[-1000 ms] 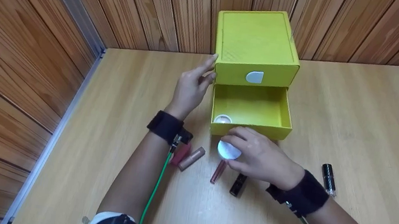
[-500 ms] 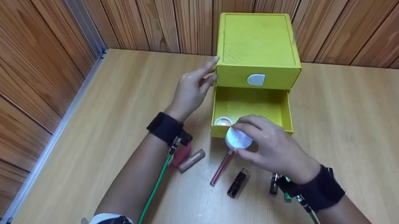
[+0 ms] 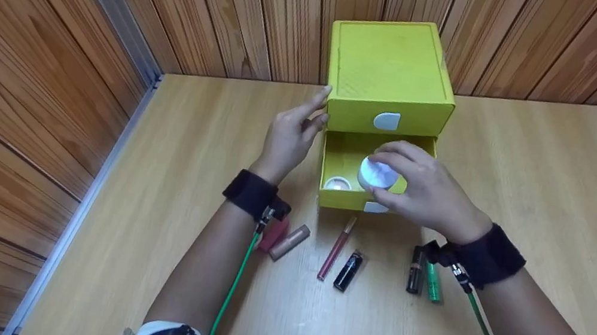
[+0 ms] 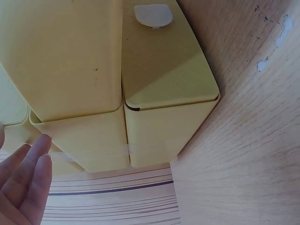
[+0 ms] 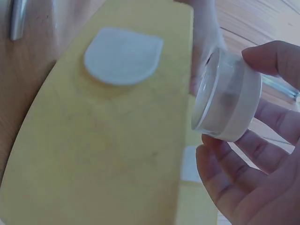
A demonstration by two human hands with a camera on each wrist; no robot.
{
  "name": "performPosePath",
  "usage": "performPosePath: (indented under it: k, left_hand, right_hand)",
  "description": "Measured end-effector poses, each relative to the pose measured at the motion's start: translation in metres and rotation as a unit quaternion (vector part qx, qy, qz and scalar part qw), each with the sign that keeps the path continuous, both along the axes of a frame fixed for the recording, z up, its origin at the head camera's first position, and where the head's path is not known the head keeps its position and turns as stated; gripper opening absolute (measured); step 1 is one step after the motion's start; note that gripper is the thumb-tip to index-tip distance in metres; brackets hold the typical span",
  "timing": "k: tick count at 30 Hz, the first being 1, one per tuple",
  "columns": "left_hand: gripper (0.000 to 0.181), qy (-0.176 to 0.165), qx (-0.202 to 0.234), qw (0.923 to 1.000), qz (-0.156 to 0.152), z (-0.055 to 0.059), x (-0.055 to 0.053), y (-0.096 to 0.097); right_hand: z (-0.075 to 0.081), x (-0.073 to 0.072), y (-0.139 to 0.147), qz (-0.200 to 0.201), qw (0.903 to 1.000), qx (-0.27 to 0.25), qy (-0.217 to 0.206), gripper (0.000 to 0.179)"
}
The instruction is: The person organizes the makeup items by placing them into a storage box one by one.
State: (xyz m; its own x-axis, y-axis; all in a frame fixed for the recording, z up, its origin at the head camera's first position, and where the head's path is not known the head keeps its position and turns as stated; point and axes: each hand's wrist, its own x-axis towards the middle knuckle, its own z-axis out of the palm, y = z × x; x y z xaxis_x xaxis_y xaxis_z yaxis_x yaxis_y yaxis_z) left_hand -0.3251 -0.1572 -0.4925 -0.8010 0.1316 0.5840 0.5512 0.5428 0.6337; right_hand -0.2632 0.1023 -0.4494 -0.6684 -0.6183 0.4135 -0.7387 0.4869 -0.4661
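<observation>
A yellow drawer unit [image 3: 395, 62] stands against the back wall with a lower drawer [image 3: 345, 150] pulled out. My left hand [image 3: 287, 144] reaches to the unit's left side, fingertips at its front left edge and fingers fairly straight. My right hand [image 3: 428, 192] pinches a small round jar [image 3: 377, 174] between thumb and fingers, over the pulled-out drawer. In the right wrist view, the jar [image 5: 229, 96] is clear-walled with a pale band and is tilted on its side. Another small round white container [image 3: 338, 184] lies in the drawer's front left corner.
On the table in front lie a pink lip gloss tube [image 3: 335, 252], a black tube [image 3: 348, 271], a mauve tube [image 3: 289, 243] and a pink item [image 3: 272, 234]. Farther right are a dark tube [image 3: 415, 270] and a green tube [image 3: 432, 283], beside my right wrist.
My right hand has carried the jar up and away from me, from in front of the drawer to over it. The left hand stays at the unit's side.
</observation>
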Motion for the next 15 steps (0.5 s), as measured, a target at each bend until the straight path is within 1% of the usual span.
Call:
performPosePath:
  k: [2,4,6,9,12,15]
  left_hand:
    - [0.046,0.003,0.000,1.0000,0.002,0.000,0.001,0.000]
    - [0.046,0.004,0.002,1.0000,0.002,0.000,0.001,0.001]
    - [0.046,0.006,0.005,1.0000,0.001,-0.001,0.001,0.001]
    - [0.046,0.010,0.010,0.9999,-0.001,-0.001,0.000,0.001]
    - [0.047,0.012,0.011,0.9999,-0.003,-0.002,-0.001,0.001]
    - [0.046,0.015,0.007,0.9999,-0.002,-0.001,-0.002,0.001]
  right_hand:
    - [-0.001,-0.004,0.001,-0.013,0.9997,0.010,-0.018,0.041]
    - [-0.003,-0.008,0.001,-0.029,0.9981,0.028,-0.046,0.043]
    - [-0.004,-0.012,0.000,-0.045,0.9947,0.049,-0.079,0.045]
    - [-0.005,-0.019,-0.004,-0.059,0.9883,0.080,-0.116,0.048]
    - [-0.006,-0.024,-0.006,-0.065,0.9834,0.104,-0.134,0.049]
    - [-0.006,-0.027,-0.006,-0.071,0.9804,0.118,-0.140,0.050]
